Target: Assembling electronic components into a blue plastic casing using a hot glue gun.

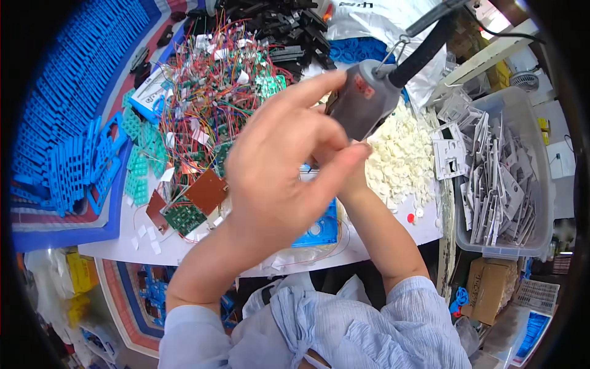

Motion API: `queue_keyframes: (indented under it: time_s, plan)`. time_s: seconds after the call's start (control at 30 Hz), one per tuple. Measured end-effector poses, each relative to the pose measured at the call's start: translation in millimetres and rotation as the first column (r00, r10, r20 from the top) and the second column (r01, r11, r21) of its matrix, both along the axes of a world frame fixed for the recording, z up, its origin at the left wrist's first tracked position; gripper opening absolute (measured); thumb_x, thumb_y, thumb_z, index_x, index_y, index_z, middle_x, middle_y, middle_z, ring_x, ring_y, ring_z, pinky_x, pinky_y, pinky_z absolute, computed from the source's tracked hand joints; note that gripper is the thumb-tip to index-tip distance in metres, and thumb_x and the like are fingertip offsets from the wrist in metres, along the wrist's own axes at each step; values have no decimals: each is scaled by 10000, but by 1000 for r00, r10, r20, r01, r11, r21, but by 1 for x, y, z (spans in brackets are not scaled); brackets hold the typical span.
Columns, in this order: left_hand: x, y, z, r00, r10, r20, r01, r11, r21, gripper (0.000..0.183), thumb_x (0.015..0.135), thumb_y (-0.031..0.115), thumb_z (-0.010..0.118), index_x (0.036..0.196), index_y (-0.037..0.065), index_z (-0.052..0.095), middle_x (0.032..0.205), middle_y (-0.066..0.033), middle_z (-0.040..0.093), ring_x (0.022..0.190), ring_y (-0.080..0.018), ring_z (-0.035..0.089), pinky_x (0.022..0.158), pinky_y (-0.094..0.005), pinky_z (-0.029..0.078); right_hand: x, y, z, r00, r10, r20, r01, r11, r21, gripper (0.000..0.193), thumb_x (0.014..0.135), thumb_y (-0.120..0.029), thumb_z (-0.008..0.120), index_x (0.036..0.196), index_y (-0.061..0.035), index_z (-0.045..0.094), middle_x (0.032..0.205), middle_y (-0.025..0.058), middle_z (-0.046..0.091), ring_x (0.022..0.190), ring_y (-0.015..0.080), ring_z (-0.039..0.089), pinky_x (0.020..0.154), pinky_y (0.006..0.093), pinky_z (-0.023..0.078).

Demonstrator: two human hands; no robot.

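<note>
Cluttered white tabletop (427, 227): wires (203, 111) left of driver (367, 101), cream parts (402, 160) right. Driver's long axis slants, cabled end up and right; left hand (270, 160) just left of it, grip parted, contact unclear. Right hand (353, 178) below driver, mostly hidden; cannot tell its grip. Blue case (322, 232) lower, partly behind left hand.

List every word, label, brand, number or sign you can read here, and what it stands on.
White plastic sack: dark printed characters near the top edge, left unquoted.
Grey hanging power tool: red marking, too blurred to read.
Anything else is too small or blurred to read.
</note>
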State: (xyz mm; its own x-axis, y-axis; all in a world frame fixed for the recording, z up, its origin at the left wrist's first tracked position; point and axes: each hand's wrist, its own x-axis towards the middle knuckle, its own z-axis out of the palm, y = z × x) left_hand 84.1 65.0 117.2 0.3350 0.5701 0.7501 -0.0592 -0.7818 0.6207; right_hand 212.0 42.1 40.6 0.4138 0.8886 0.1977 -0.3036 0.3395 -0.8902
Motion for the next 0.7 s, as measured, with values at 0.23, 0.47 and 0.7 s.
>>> queue_keyframes:
  time_s: [0.23,0.47,0.7]
  plan:
    - [32,0,-5,970,123,208,-134,990,39,254,721,17,837,787,23,592,1169,-265,648,1023,-373,677,830,-413,545,-6,8,-5,989,58,139,-72,992,101,251,930,-206,720,1055,-22,603,873,30,656,739,99,621,662,287,526]
    - [-6,-7,-2,996,-79,46,78,996,33,158,765,-31,787,873,13,681,1233,-247,653,1066,-318,676,914,-378,538,0,-22,1,957,123,265,-167,974,150,267,947,-192,708,1106,-33,565,889,68,653,752,120,633,723,330,550]
    - [-101,-25,-106,815,-109,-570,5,983,-182,157,861,134,758,928,42,650,1220,-99,700,1106,-288,675,965,-494,500,-25,-72,-13,915,368,166,-393,907,151,348,942,-253,745,1069,-75,475,695,37,544,593,148,522,559,337,464]
